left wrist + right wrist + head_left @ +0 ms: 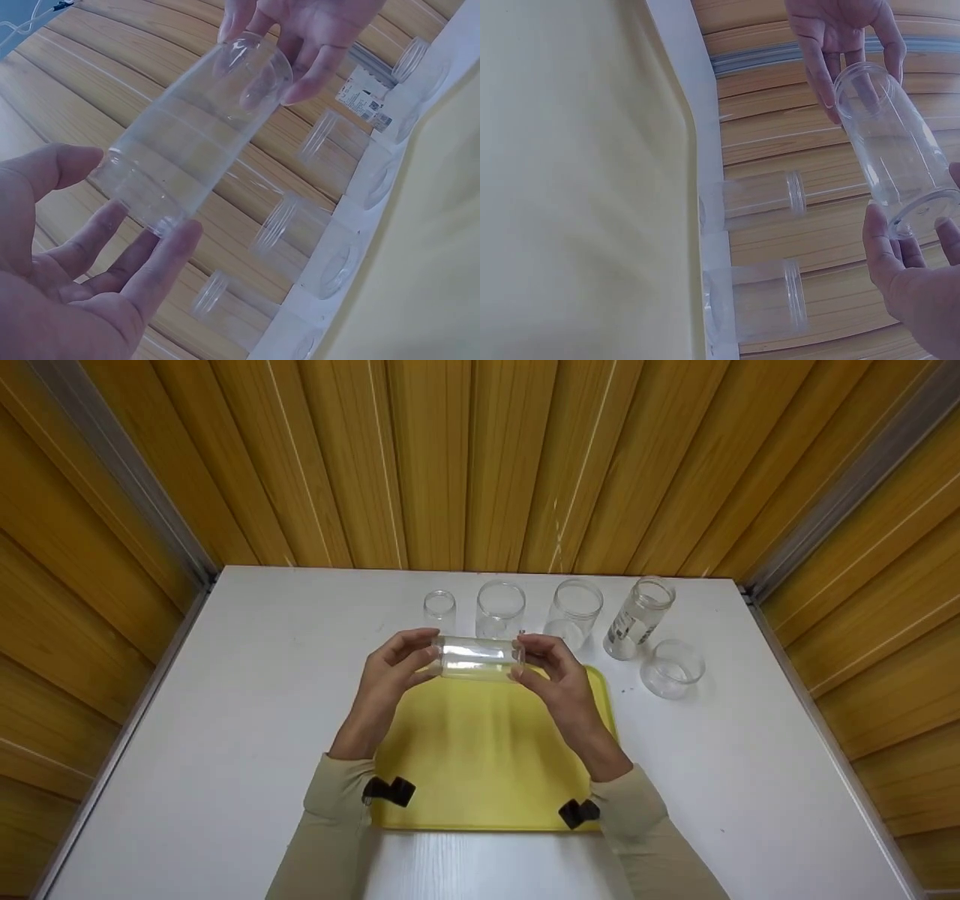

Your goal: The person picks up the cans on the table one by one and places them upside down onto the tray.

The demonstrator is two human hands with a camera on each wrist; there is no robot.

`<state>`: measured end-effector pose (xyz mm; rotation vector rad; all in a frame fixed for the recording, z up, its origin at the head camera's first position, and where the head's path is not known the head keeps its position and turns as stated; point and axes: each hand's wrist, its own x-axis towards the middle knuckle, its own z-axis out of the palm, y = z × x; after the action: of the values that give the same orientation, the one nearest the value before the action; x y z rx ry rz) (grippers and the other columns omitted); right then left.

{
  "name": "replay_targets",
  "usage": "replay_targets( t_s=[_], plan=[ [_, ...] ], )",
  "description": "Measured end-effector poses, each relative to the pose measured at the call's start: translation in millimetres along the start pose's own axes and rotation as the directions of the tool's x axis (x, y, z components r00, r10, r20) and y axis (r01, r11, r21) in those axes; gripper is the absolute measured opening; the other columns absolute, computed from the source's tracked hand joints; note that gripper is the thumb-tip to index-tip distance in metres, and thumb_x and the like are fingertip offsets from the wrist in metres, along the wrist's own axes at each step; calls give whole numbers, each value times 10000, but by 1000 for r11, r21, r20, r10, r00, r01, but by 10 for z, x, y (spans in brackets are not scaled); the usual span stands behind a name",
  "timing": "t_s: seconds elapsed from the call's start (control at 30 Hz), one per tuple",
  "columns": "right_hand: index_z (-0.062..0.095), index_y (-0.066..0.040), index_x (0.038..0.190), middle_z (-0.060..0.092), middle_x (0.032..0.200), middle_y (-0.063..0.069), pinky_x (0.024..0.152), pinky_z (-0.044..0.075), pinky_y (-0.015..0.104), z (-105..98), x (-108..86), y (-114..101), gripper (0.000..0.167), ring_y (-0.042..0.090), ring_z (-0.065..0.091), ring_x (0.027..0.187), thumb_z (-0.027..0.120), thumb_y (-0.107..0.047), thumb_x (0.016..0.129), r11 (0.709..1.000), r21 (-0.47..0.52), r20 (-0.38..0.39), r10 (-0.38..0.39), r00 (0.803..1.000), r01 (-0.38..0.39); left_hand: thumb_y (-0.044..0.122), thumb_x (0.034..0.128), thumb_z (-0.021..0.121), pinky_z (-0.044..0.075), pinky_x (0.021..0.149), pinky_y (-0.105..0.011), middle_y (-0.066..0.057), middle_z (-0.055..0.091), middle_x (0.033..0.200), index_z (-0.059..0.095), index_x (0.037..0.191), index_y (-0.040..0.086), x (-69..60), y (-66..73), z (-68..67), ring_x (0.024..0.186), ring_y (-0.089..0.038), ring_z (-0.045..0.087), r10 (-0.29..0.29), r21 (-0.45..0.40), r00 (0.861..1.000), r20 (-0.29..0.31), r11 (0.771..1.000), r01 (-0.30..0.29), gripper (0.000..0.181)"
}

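A clear, see-through jar [480, 658] lies sideways in the air above the far part of a yellow tray [495, 765]. At its left end, my left hand [386, 679] holds the threaded neck between thumb and fingers. My right hand [564, 686] grips the base end in the same way. In the left wrist view, the jar [191, 127] looks hollow, with its walls bare of any label. The right wrist view shows the right fingers around the rounded base of the jar [892, 142].
Behind the tray stand a small clear jar [439, 611], two wider jars, one on the left [501, 604] and one on the right [576, 607], and a tall labelled jar [637, 619]. A short wide jar [673, 669] is nearer, at right. Wood-patterned walls [435, 465] enclose the white table [247, 712].
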<state>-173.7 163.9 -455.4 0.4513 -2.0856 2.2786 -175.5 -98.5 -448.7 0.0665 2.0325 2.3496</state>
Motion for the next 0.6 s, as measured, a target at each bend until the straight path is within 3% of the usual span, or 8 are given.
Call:
replay_targets(
  t_s=[0.27,0.47,0.6],
  plan=[
    [565,21,1395,595,1347,170,1005,543,328,-67,-19,19,455,307,578,1261,737,-32,977,999,-34,-8,2,1000,-2,214,1059,662,546,1034,-445,-143,652,1376,632,1394,18,7,-62,-46,1281,-282,622,75,57,997,-10,996,-74,389],
    [570,12,1394,606,1344,167,987,550,307,-106,-30,1,460,302,583,1253,742,-28,969,998,-59,-31,12,999,-14,192,1059,664,553,1018,-427,-123,666,1350,652,1367,19,6,-125,-76,1226,-262,637,139,154,987,-81,980,-126,353],
    [577,17,1387,607,1336,164,978,555,310,-138,-33,-13,453,301,581,1247,742,-11,967,998,-63,-41,15,999,-18,205,1045,683,525,1037,-442,-96,680,1330,677,1348,41,8,-163,-113,1202,-251,630,160,245,978,-131,962,-125,345]
  ],
)
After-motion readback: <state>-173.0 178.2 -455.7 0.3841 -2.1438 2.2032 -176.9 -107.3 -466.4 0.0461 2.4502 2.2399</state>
